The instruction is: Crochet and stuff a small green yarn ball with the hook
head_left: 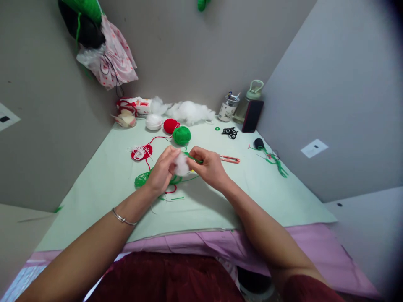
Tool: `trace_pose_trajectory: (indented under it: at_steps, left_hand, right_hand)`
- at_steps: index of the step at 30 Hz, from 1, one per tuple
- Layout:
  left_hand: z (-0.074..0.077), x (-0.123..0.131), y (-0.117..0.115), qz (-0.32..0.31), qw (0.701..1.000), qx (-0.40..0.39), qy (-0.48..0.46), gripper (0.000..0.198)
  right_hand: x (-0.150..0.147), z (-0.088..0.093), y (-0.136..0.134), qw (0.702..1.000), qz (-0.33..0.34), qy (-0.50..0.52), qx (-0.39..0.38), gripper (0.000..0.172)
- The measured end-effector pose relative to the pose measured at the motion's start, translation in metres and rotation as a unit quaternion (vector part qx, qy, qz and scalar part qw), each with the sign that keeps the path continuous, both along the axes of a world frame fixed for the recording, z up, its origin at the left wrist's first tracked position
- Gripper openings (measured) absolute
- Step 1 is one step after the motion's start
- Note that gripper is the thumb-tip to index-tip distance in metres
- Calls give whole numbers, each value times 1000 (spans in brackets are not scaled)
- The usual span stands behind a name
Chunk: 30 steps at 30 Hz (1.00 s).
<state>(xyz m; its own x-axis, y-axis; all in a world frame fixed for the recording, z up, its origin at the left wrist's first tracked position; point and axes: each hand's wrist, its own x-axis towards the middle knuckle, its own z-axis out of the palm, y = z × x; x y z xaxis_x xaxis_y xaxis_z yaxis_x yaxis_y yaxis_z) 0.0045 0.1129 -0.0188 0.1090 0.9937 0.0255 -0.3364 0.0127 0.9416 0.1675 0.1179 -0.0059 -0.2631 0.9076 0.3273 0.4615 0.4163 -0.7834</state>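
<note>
Three walls edge a pale-green tabletop, where left hand and right hand, grip narrow, pinch white fluff.

And the white fluff is caught in a blur, its left edge covered by the left fingers! The green yarn tangle is partly masked by the left hand, the orange cutter is cut short by the right hand. Further back, the bottle is half blocked by the phone; above, a green object is cropped beyond recognition.
</note>
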Motion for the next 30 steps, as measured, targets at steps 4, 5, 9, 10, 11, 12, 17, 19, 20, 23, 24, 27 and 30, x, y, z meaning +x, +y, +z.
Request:
trace_pose_trajectory:
  at_steps: [4, 5, 9, 10, 11, 12, 17, 19, 20, 23, 24, 27, 30]
  left_hand:
    - [2, -6, 2, -33, 999, 10, 2, 35]
    - [2, -7, 3, -43, 999, 11, 8, 38]
    - [-3, -11, 7, -58, 998, 17, 32, 42]
    - [-5, -10, 8, -53, 998, 20, 38, 41]
    - [-7, -10, 9, -44, 998, 23, 45, 40]
    - [-10, -9, 10, -31, 998, 27, 52, 38]
    - [-18, -4, 10, 52, 994, 52, 86, 32]
    - [-17, -2, 9, 64, 992, 60, 89, 30]
    - [-16, -1, 9, 62, 992, 61, 87, 29]
    - [-14, -1, 8, 47, 994, 59, 73, 26]
    - [-14, -1, 8, 45, 995, 58, 69, 25]
    - [-14, -1, 9, 48, 995, 57, 66, 22]
    - [-15, -2, 10, 49, 995, 55, 66, 20]
  right_hand:
    - [3, -4, 4, 997, 16, 59, -52, 20]
    - [4, -4, 4, 995, 23, 72, -65, 20]
    - [5, 0, 5, 992, 33, 82, -84, 20]
    - [5, 1, 4, 994, 33, 71, -78, 19]
    - [4, 1, 2, 996, 35, 54, -69, 18]
    - [2, 2, 0, 997, 38, 32, -55, 16]
    - [-6, 0, -12, 995, 43, -84, 34, 11]
    - [-5, 0, -12, 995, 51, -71, 37, 13]
    - [-3, 1, -10, 996, 53, -55, 36, 13]
    - [6, 5, -1, 998, 29, -17, 59, 15]
    - [8, 6, 1, 997, 14, -8, 73, 16]
    - [13, 10, 5, 995, 15, 52, 80, 20]
    - [11, 12, 4, 977, 109, 183, -8, 25]
